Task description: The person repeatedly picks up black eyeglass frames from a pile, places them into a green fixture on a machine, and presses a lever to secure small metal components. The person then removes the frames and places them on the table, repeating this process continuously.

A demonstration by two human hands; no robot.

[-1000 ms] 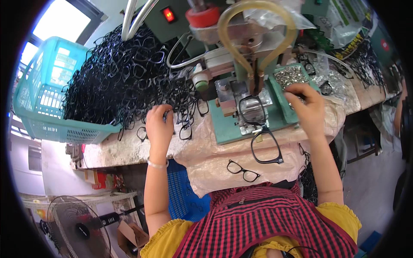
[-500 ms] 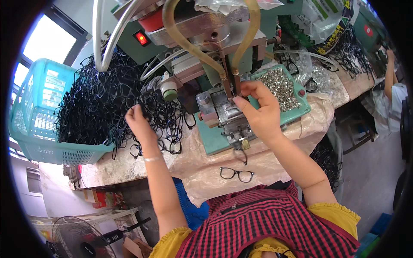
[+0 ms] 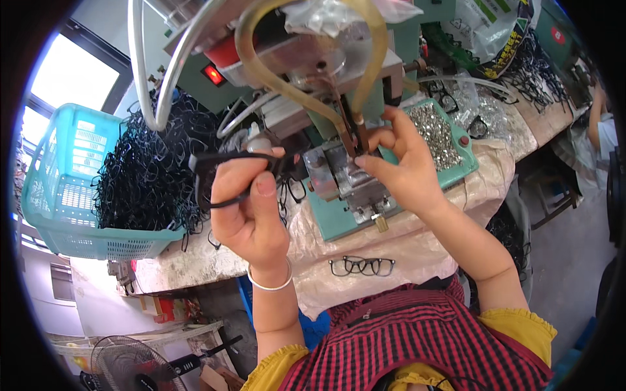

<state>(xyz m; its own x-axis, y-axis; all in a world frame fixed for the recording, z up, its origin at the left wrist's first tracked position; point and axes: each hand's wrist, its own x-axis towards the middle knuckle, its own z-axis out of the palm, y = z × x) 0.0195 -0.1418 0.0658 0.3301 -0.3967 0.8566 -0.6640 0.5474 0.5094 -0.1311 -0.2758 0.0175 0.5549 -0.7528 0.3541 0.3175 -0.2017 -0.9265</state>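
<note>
My left hand [image 3: 251, 225] grips a black eyeglass frame [image 3: 225, 156], raised left of the press. Thumb and fingers of my right hand [image 3: 412, 171] are pinched together at the metal fixture [image 3: 355, 186], under the two copper-coloured arms [image 3: 352, 133]. Whatever lies between those fingertips is too small to make out. On the plastic sheet below the fixture, overlapping black eyeglass frames [image 3: 362, 266] lie close to my apron.
A big heap of black eyeglass frames [image 3: 150, 169] spills from a turquoise basket [image 3: 111, 241] at left. Right of the fixture, a green tray [image 3: 466, 163] holds small metal parts [image 3: 432, 133]. Looping hoses [image 3: 244, 45] hang before the press. A fan [image 3: 127, 365] stands lower left.
My left hand has come from the heap toward the press, now with an eyeglass frame. The frame falling below the fixture now lies overlapping the other on the sheet. My right hand remains at the fixture.
</note>
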